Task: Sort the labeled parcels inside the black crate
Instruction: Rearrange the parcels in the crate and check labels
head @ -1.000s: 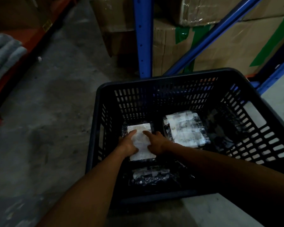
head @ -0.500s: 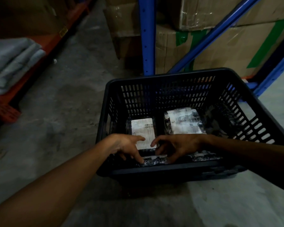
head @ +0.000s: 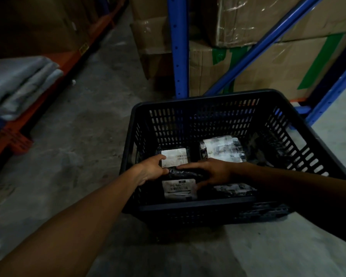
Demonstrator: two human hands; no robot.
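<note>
A black slotted crate (head: 206, 95) stands on the concrete floor. Inside lie dark plastic parcels with white labels. One labeled parcel (head: 177, 158) lies at the back left, another (head: 222, 149) at the back right. A third parcel (head: 179, 188) with a barcode label is tipped up against the near wall, held between both hands. My left hand (head: 151, 169) grips its upper left edge. My right hand (head: 210, 172) holds its upper right side, fingers spread over the dark wrap. A fourth parcel (head: 234, 189) lies at the front right, partly hidden under my right forearm.
Blue rack uprights (head: 178, 47) and stacked cardboard boxes (head: 268, 56) stand right behind the crate. An orange rack beam (head: 48, 76) with folded grey bags (head: 18, 82) runs along the left. Bare concrete floor lies between them.
Both hands left the back-left parcel and drew toward the near wall. They took hold of the front parcel and raised it, so its barcode label now shows. The camera view shifted left.
</note>
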